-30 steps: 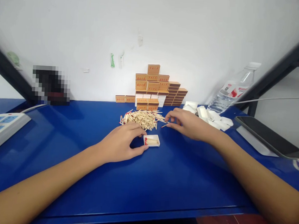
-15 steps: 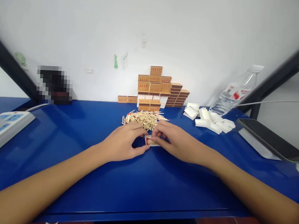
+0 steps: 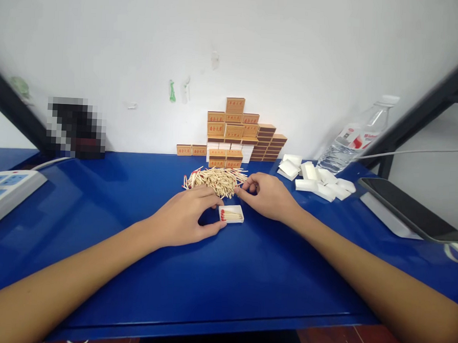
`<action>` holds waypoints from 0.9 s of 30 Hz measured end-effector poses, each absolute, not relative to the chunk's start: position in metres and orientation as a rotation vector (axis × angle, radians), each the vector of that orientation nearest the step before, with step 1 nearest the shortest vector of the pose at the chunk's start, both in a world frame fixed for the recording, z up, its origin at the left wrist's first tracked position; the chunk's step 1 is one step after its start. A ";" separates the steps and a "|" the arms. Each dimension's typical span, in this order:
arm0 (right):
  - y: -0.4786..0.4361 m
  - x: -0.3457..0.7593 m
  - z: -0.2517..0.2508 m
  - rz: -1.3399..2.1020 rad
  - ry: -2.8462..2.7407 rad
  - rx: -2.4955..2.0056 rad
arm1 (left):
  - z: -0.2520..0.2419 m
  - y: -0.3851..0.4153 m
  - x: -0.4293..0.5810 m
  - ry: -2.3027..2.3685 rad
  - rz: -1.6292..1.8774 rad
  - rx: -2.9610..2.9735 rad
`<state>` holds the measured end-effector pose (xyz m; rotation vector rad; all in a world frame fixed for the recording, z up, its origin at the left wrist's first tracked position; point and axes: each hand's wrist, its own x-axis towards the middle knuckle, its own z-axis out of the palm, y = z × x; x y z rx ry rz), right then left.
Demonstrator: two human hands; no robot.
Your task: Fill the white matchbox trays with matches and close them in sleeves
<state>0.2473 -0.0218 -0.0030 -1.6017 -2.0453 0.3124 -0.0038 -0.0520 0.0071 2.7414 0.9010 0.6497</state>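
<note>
A small white matchbox tray point(image 3: 240, 219) lies on the blue table, with several red-tipped matchsticks point(image 3: 231, 215) inside towards its left part. My left hand point(image 3: 190, 215) grips the tray's left end between thumb and fingers. Just beyond the tray is a loose heap of matchsticks point(image 3: 215, 181). At the heap's right edge is my right hand point(image 3: 268, 196), fingers curled and thumb and forefinger closing on matchsticks there; how many they pinch is too small to tell.
Behind the heap, orange matchboxes point(image 3: 235, 106) are stacked against the wall. To the right lie several empty white trays point(image 3: 307, 185), a tilted water bottle point(image 3: 340, 144) and a phone point(image 3: 415, 209) on a white block. A power strip point(image 3: 5, 193) is at the left.
My right hand has left the tray and moved up and right to the heap's right edge, uncovering the matchsticks in the tray. My left hand keeps its hold; the view has shifted slightly.
</note>
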 end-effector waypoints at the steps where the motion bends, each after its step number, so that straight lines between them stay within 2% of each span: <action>1: -0.023 0.246 -0.002 0.297 -2.061 -1.607 | 0.007 -0.052 -0.004 0.904 0.643 2.739; 8: -0.030 0.262 0.015 0.448 -2.189 -1.777 | 0.007 -0.052 -0.005 0.904 0.647 2.739; 14: -0.025 0.283 0.024 0.502 -2.316 -1.731 | 0.007 -0.052 -0.005 0.917 0.634 2.747; 22: -0.049 0.264 0.038 0.587 -2.466 -1.195 | 0.007 -0.048 -0.005 0.987 0.650 2.756; 27: -0.062 0.244 0.025 0.486 -2.572 -1.108 | 0.008 -0.049 -0.004 0.955 0.632 2.752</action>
